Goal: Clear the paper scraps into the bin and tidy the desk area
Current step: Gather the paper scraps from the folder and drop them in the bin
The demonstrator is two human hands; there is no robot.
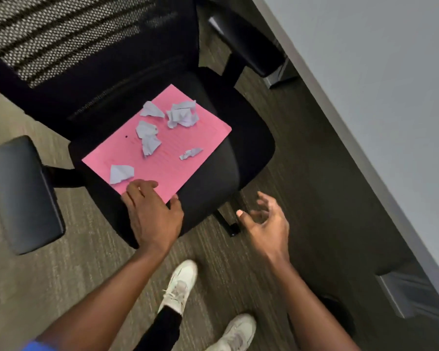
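Five crumpled pale paper scraps (180, 114) lie scattered on a pink sheet (162, 145) spread flat over the black seat of an office chair (249, 148), mid-frame in the head view. The left hand (150, 214) rests at the sheet's near edge, fingers spread on the pink paper and thumb by its lower corner, not closed on anything. The right hand (266, 224) hangs free at lower right, fingers loosely curled and empty.

Those scraps look feather-light, soft and creased, likely to slide or blow off. The pink sheet seems thin and floppy, so it would probably sag if lifted by one edge; holding two opposite edges should cradle the scraps. A grey bench (365, 72) edge crosses the upper right. No bin is visible.
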